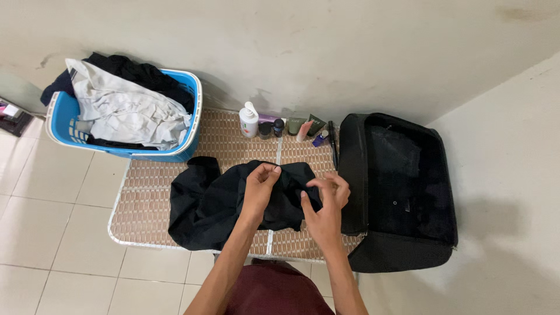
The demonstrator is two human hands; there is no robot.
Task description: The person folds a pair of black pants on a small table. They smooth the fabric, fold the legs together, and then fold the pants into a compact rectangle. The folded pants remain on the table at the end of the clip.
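Nearest the lens: dark maroon cloth over the lap point(274, 291), at bottom centre, both bare forearms rising from it.

Far left, blue plastic laundry basket point(58, 125) on pale floor tiles, heaped with crumpled white and dark clothes point(125, 108), its right end resting on the mat.

Woven tan mat with white frame point(143, 201) spread beside the wall.

Crumpled black cloth garment point(201, 204) lying on the mat's middle, bunched and partly spread toward the left.

Left hand point(259, 186) over the garment, thumb and fingers pinched on a fold of black fabric at the upper edge.

Right hand point(325, 204) just beside, fingers curled inward, tips pressed into the garment's right edge; grip on the fabric partly hidden, appears pinched.

Along the wall behind: white pump bottle point(249, 121), then a row of small toiletry tubes and jars point(297, 125), standing close together.

Far right, open black fabric suitcase point(402, 186), lid up, touching the mat's right edge.
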